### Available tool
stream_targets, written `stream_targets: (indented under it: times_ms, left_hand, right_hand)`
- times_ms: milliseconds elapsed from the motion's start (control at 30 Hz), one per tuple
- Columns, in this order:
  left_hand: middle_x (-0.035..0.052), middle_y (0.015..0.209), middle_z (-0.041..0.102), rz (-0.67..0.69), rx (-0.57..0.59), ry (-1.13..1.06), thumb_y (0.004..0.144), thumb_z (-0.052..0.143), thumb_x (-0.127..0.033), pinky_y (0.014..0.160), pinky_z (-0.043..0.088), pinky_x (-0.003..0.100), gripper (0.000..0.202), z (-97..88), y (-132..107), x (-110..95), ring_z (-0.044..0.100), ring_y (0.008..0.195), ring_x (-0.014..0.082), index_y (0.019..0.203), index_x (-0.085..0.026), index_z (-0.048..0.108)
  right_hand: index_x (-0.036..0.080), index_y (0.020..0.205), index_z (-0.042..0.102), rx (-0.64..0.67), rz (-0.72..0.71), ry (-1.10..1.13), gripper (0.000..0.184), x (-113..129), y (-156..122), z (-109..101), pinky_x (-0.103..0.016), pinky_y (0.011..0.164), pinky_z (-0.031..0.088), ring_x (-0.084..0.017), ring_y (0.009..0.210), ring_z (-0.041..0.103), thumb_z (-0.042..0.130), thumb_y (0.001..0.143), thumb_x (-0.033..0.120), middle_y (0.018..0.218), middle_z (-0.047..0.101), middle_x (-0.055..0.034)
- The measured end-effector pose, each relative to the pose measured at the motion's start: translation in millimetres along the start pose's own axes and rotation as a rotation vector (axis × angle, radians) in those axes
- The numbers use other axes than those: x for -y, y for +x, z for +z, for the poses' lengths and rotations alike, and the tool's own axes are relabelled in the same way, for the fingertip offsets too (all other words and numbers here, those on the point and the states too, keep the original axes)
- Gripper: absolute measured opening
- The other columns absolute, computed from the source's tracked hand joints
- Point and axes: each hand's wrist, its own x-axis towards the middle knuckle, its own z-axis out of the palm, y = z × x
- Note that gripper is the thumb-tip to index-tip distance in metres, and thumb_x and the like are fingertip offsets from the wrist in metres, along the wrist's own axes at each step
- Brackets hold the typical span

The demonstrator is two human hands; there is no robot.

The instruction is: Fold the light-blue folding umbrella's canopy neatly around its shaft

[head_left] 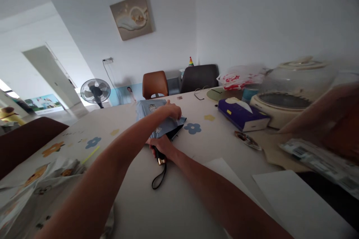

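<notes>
My right fingers: closed round near umbrella handle, likely steadying. Left fingers: on far blue canopy, grip unclear.

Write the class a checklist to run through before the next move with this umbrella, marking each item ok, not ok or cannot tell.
1. Right hand around the handle: ok.
2. Left hand on the blue canopy: ok.
3. Canopy wrapped tight: not ok, cloth flares loosely and its dark underside shows.
4. Wrist strap clear of the fingers: ok.
5. Closing tab fastened: cannot tell, none visible.
6. Tissue box apart from the canopy: ok.
</notes>
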Motion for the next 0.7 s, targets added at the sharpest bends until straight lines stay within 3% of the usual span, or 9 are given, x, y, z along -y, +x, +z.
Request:
stream_targets:
  times_ms: [100, 233, 433, 700]
  left_hand:
    - [0.0025, 0.054, 0.059, -0.001, -0.003, 0.031, 0.052, 0.065, -0.012, 0.093, 0.029, 0.043, 0.013, -7.3, -4, 0, 0.057, 0.079, 0.0232, 0.046, -0.022, 0.06]
    - [0.005, 0.077, 0.066, 0.119, -0.078, 0.202, 0.064, 0.056, -0.015, 0.087, 0.034, 0.037, 0.012, -24.4, -17, -3, 0.057, 0.082, 0.0224, 0.066, -0.022, 0.066]
    - [0.0045, 0.079, 0.063, 0.165, -0.379, 0.223, 0.075, 0.046, -0.019, 0.083, 0.036, 0.032, 0.021, -56.2, -62, -2, 0.056, 0.083, 0.0205, 0.088, -0.018, 0.061]
    - [0.0021, 0.074, 0.057, 0.065, -0.723, 0.125, 0.07, 0.043, -0.011, 0.079, 0.039, 0.031, 0.017, -68.2, -142, 25, 0.051, 0.075, 0.0156, 0.08, -0.017, 0.056]
  right_hand:
    - [0.017, 0.055, 0.046, -0.009, 0.029, -0.015, 0.021, 0, 0, 0, -0.019, 0.032, 0.037, -0.008, 0.034, 0.044, 0.062, 0.067, 0.024, 0.042, 0.048, 0.0043]
    - [0.017, 0.054, 0.049, -0.007, 0.065, -0.035, 0.02, -1, 4, -2, -0.019, 0.03, 0.038, -0.008, 0.032, 0.043, 0.061, 0.068, 0.025, 0.039, 0.049, 0.0039]
    - [0.016, 0.053, 0.052, -0.032, 0.144, -0.056, 0.02, 7, 2, 0, -0.02, 0.029, 0.039, -0.009, 0.03, 0.043, 0.063, 0.065, 0.026, 0.036, 0.049, 0.0026]
    - [0.015, 0.052, 0.05, -0.028, 0.157, -0.117, 0.022, 19, -10, 4, -0.018, 0.03, 0.037, -0.007, 0.03, 0.042, 0.061, 0.069, 0.024, 0.037, 0.049, 0.0027]
